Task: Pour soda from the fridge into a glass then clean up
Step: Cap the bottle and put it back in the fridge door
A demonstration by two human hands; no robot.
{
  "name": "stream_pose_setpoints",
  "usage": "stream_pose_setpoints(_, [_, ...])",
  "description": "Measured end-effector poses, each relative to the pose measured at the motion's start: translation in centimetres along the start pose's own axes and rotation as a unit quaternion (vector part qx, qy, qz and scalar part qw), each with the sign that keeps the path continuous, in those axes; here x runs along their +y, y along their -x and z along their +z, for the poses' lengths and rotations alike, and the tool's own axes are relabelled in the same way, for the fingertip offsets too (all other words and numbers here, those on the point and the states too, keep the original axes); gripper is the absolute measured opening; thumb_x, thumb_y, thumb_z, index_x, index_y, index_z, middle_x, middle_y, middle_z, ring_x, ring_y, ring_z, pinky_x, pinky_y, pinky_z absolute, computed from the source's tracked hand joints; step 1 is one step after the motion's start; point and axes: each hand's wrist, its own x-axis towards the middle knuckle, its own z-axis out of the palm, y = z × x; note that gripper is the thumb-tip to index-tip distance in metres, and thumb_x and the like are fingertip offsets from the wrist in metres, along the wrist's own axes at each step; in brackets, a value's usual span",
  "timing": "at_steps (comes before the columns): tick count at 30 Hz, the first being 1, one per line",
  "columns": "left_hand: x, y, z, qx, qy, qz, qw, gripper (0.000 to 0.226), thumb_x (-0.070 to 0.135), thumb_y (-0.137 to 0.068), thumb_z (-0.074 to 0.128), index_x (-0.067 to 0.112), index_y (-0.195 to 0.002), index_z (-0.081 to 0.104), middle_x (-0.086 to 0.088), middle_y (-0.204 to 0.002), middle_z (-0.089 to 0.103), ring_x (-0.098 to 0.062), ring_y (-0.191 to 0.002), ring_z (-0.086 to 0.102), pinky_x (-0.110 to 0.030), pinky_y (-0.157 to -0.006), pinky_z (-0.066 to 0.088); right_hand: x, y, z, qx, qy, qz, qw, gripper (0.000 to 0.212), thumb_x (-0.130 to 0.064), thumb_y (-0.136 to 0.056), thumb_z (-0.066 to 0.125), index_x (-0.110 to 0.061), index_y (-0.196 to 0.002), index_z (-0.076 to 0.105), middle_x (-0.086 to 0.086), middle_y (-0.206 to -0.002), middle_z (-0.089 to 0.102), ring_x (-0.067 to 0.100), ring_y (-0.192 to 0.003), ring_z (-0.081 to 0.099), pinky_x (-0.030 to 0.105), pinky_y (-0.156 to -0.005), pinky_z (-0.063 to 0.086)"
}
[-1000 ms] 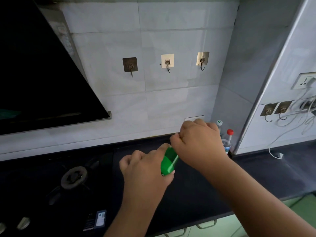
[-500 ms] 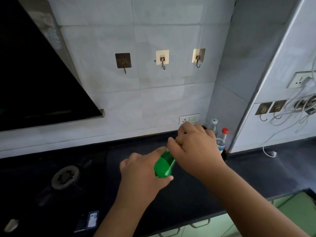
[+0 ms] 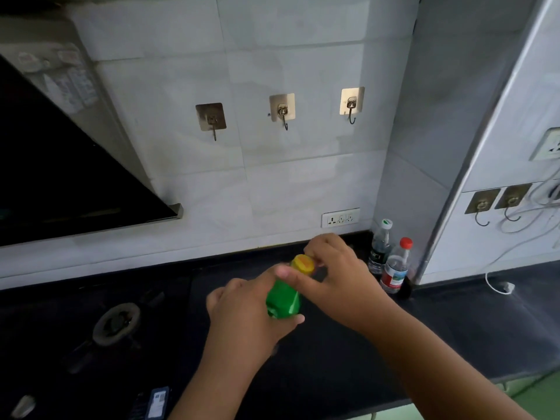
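Head view: the green soda bottle is gripped round its body by the left hand over the counter, steadied so that its yellow cap, pinched by the right hand, can be turned (a judgement only). Counted: one soda bottle, one cap, two small bottles in the corner, three tile-wall hooks.

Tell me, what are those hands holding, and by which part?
The left hand grips the green bottle round its body. The right hand pinches the bottle's top, with thumb and fingers around the yellow cap.
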Motion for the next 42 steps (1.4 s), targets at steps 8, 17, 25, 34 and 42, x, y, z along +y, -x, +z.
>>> stream_pose_setpoints(8, [4.2,-1.3,1.5,0.05,0.135,-0.027,0.989,0.085,0.077,-0.06,0.062,0.069,-0.133,0.019,0.03,-0.09,0.053,0.002,-0.098,0.046,-0.039,-0.104,0.034,2.8,-1.1,-1.9,-0.005,-0.234,-0.048,0.971,0.033,-0.055,-0.073,0.08,-0.037,-0.1,0.075,-0.02,-0.104,0.067,-0.001,-0.1,0.063,0.018,-0.086,0.052])
stream_pose_setpoints(17, [4.9,-0.3,1.8,0.081,0.329,-0.117,0.934,0.074,0.067,-0.068,0.072,0.057,-0.136,0.046,0.033,-0.132,0.056,0.014,-0.123,0.049,-0.021,-0.101,0.043,5.3,-3.5,-3.2,-0.086,-0.221,-0.097,0.967,0.024,-0.054,-0.086,0.068,-0.042,-0.106,0.069,-0.027,-0.098,0.07,-0.006,-0.095,0.065,0.024,-0.08,0.055])
stream_pose_setpoints(25, [1.6,6.8,1.8,0.253,0.352,-0.293,0.852,0.038,0.03,-0.09,0.069,0.045,-0.124,0.062,0.031,-0.122,0.063,0.01,-0.114,0.059,-0.03,-0.101,0.047,5.4,-4.7,0.7,-0.196,-0.199,-0.128,0.951,0.02,-0.053,-0.086,0.068,-0.045,-0.104,0.066,-0.026,-0.098,0.068,-0.003,-0.092,0.064,0.029,-0.083,0.053])
stream_pose_setpoints(34, [-0.2,17.5,0.5,0.346,0.298,-0.429,0.779,0.029,0.04,-0.091,0.064,0.05,-0.118,0.063,0.027,-0.116,0.067,0.011,-0.102,0.063,-0.026,-0.084,0.049,-1.8,0.0,5.6,-0.35,-0.22,-0.215,0.885,0.009,-0.041,-0.093,0.067,-0.036,-0.099,0.067,-0.018,-0.091,0.068,-0.004,-0.067,0.058,0.007,-0.062,0.041])
stream_pose_setpoints(42, [-3.5,30.8,-3.1,0.419,0.207,-0.505,0.725,0.031,0.045,-0.09,0.062,0.047,-0.121,0.061,0.03,-0.12,0.063,0.011,-0.113,0.057,-0.023,-0.091,0.047,-12.3,7.3,10.7,-0.414,-0.225,-0.292,0.832,0.007,-0.039,-0.091,0.068,-0.034,-0.097,0.069,-0.014,-0.083,0.068,-0.003,-0.059,0.056,0.01,-0.059,0.042])
